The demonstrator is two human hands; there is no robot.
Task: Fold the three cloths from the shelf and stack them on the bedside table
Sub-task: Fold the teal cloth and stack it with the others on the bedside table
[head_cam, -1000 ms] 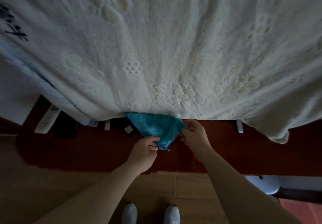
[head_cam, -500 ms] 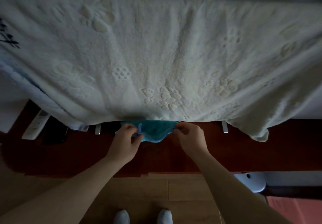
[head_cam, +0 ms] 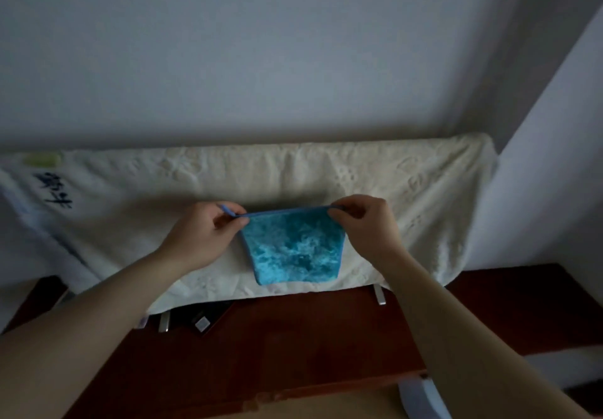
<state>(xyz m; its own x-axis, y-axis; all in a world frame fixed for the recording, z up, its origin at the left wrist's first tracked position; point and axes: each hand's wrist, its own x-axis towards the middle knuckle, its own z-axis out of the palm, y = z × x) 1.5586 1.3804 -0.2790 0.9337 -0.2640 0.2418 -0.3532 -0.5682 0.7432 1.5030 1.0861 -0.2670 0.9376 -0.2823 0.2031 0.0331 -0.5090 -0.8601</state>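
The person holds a small blue cloth (head_cam: pixel 293 249) up in the air by its top edge, with the left hand (head_cam: pixel 199 236) pinching the upper left corner between thumb and curled fingers and the right hand (head_cam: pixel 362 226) pinching the upper right corner the same way. The cloth hangs flat between the two hands, in front of a large cream towel (head_cam: pixel 130 190) draped over a rail, and above a dark red wooden surface (head_cam: pixel 293 347). The step in hand looks like the first fold of this cloth. To do it well, the top edge should be kept taut and level, so that the lower edge hangs square before the halves are brought together. The corners should then be matched exactly, since plush fabric of this kind tends to slip and bunch. The room is dim, so it is hard to tell whether the cloth is a single layer or already doubled; it may be worth a shake to check. Laying it on the wooden surface for the later folds would likely give crisper creases than folding in the air, provided the dark objects (head_cam: pixel 202 317) under the towel's hem are avoided.
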